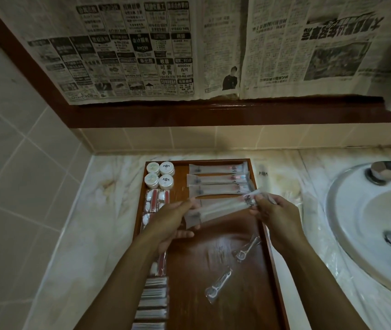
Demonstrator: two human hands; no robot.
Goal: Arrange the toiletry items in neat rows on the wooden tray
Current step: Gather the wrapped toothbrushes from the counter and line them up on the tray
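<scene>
A long wooden tray (216,270) lies on the marble counter. My left hand (173,222) and my right hand (273,210) hold the two ends of a wrapped toothbrush packet (223,208), tilted, just above the tray's middle. Three more toothbrush packets (218,179) lie in a row at the tray's far right, and a further one shows partly under the held packet. Several white round jars (161,175) sit in the far left corner. Red-and-white sachets (156,198) and flat striped packets (154,298) line the left side. Two wrapped floss picks (247,248) (219,285) lie loose near the right side.
A white sink (375,225) with a metal tap (385,172) is set into the counter to the right. A small clear packet (263,172) lies on the counter beside the tray. Tiled wall stands at left; newspaper (189,48) covers a wood-framed panel above.
</scene>
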